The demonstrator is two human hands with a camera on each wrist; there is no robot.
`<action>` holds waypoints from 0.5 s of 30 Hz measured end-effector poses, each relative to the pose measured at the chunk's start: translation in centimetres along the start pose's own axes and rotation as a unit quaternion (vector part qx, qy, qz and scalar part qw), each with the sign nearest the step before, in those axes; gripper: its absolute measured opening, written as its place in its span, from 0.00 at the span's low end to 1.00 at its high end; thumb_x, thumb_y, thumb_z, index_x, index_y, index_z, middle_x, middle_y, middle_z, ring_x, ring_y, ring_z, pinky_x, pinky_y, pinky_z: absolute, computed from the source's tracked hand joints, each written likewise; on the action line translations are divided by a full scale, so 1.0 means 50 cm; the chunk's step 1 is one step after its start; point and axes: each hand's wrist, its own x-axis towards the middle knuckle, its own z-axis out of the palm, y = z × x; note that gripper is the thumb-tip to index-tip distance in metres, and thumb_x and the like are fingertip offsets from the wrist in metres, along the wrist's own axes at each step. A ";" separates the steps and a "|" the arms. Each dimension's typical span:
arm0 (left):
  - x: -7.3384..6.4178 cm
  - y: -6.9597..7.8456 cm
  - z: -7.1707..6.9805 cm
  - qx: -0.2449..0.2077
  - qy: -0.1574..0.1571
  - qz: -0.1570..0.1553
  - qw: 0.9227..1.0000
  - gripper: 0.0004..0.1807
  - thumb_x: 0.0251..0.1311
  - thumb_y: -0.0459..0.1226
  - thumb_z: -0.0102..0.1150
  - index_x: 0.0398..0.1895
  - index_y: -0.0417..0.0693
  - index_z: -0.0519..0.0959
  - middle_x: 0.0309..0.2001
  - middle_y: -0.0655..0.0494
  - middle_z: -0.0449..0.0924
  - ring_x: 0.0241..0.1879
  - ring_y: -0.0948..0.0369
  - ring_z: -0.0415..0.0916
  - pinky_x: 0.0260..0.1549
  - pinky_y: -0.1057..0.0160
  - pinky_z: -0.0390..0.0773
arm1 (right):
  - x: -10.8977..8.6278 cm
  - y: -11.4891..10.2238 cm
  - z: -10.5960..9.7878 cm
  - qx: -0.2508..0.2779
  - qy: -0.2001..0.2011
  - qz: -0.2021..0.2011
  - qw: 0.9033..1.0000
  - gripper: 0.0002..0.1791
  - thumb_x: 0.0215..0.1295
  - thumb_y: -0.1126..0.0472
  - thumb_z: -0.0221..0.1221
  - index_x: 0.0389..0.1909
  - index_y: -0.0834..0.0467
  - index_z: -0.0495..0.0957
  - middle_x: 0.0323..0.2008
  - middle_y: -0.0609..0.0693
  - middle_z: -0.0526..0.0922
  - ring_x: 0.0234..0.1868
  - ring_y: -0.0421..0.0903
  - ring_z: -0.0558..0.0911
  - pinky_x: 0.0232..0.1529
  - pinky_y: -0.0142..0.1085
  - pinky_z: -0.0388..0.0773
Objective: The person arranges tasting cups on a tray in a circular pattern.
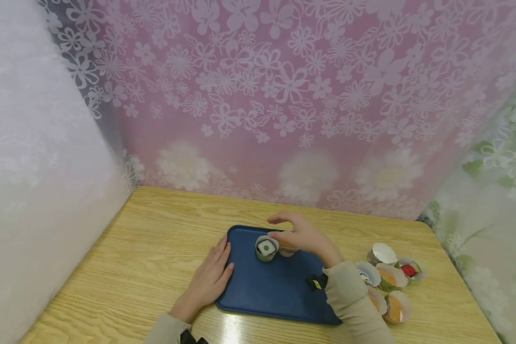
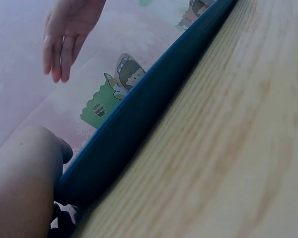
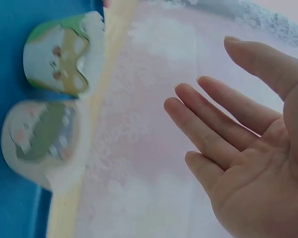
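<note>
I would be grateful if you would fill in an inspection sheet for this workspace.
Surface: yellowish wood-grain table.
Job's things: dark-blue rectangular tray, lying on the table; green-and-white patterned paper cup upright on it, containing a white square piece with a green dot; second patterned paper cup beside it, partly hidden in the head view. Off the tray's right side, a group of patterned paper cups, at least six.
Clutter: nothing seen.
Grippers: left hand rests along the tray's left edge; right hand hovers near the two cups, fingers extended, holding nothing.
Cables: nothing seen.
Surroundings: pink floral sheeting behind, whitish sheeting left, green-and-white floral sheeting right.
</note>
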 end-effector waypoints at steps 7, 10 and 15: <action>0.001 -0.003 0.001 0.001 -0.010 -0.001 1.000 0.31 0.78 0.43 0.42 0.75 0.31 0.56 0.78 0.40 0.45 0.77 0.48 0.45 0.73 0.47 0.49 | -0.035 0.009 -0.057 -0.026 0.035 -0.036 0.998 0.21 0.70 0.57 0.61 0.61 0.58 0.77 0.58 0.56 0.79 0.61 0.57 0.76 0.60 0.59 0.71; 0.001 -0.002 0.001 -0.003 -0.006 0.002 1.000 0.31 0.78 0.42 0.43 0.74 0.30 0.56 0.78 0.39 0.45 0.76 0.47 0.46 0.73 0.46 0.51 | -0.057 0.010 -0.085 -0.036 0.057 -0.042 0.997 0.21 0.69 0.58 0.62 0.61 0.58 0.78 0.58 0.56 0.79 0.60 0.57 0.76 0.60 0.60 0.71; 0.000 -0.002 0.000 -0.002 0.003 0.004 1.000 0.31 0.77 0.42 0.44 0.74 0.30 0.57 0.78 0.39 0.47 0.76 0.47 0.46 0.72 0.46 0.52 | -0.098 0.014 -0.129 -0.040 0.080 -0.028 0.996 0.20 0.69 0.59 0.62 0.60 0.56 0.78 0.59 0.56 0.79 0.63 0.59 0.73 0.61 0.63 0.68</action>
